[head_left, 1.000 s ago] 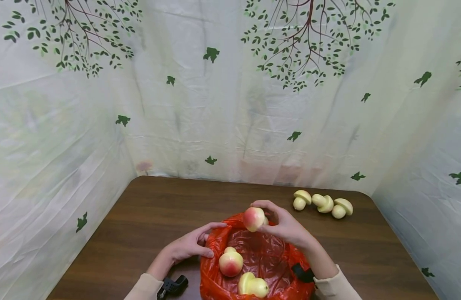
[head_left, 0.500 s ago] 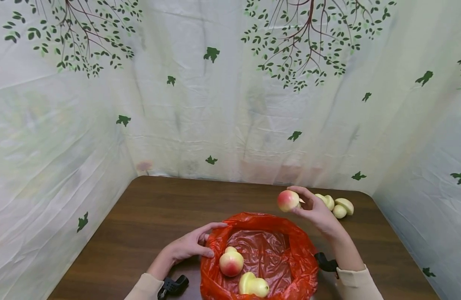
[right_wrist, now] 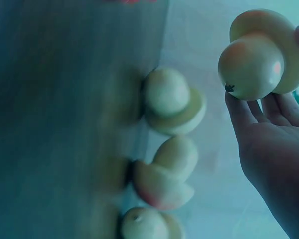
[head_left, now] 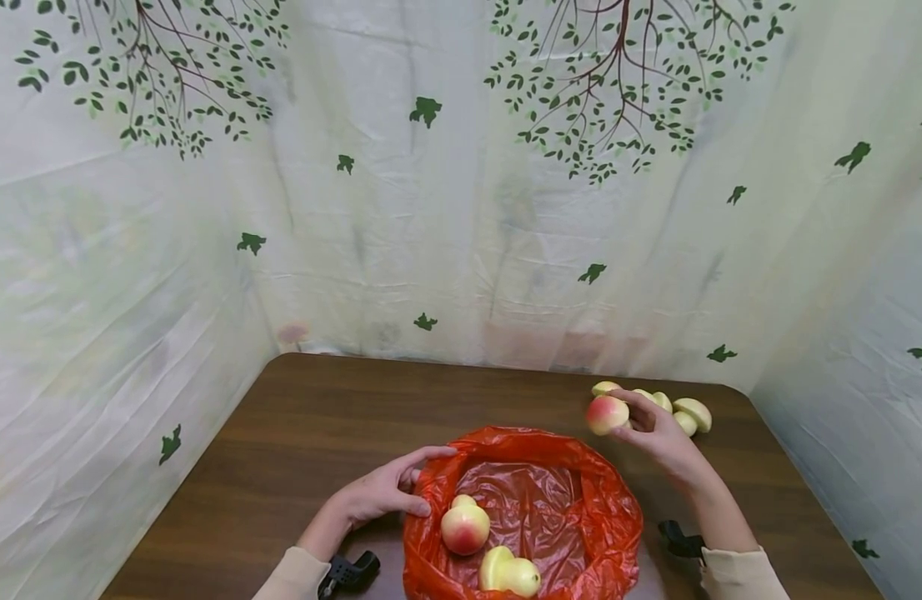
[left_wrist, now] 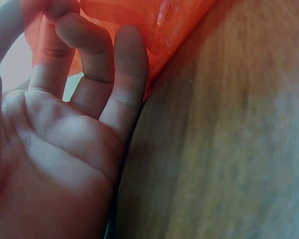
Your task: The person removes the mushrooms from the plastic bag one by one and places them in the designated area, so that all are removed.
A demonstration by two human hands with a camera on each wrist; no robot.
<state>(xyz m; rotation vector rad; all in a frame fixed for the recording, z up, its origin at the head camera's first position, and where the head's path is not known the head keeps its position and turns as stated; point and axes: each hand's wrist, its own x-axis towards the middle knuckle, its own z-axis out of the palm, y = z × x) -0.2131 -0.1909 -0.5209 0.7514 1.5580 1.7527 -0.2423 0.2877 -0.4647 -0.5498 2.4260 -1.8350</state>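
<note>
My right hand (head_left: 656, 432) holds a toy mushroom (head_left: 607, 415) with a pink-flushed cap, raised over the table to the right of a red plastic bag (head_left: 611, 508). In the right wrist view, fingers and thumb grip this mushroom (right_wrist: 254, 64) by its cap, its rounded stem towards the camera. My left hand (head_left: 378, 496) holds the bag's left rim with thumb and fingers; in the left wrist view, its bent fingers lie against the red film. Inside the wide bag mouth are a pink-capped mushroom (head_left: 464, 527) and a pale yellow mushroom (head_left: 508, 572).
At the table's far right corner, several pale mushrooms stand in a row, the rightmost mushroom (head_left: 694, 414) in plain sight and others partly behind my right hand. The brown wooden table (head_left: 341, 417) ends at a leaf-printed curtain (head_left: 461, 208). A black strap mount (head_left: 348, 575) sits on each wrist.
My right hand has moved from above the bag to the right with the pink-capped mushroom, close to the row. The left hand and the mushrooms in the bag have stayed put.
</note>
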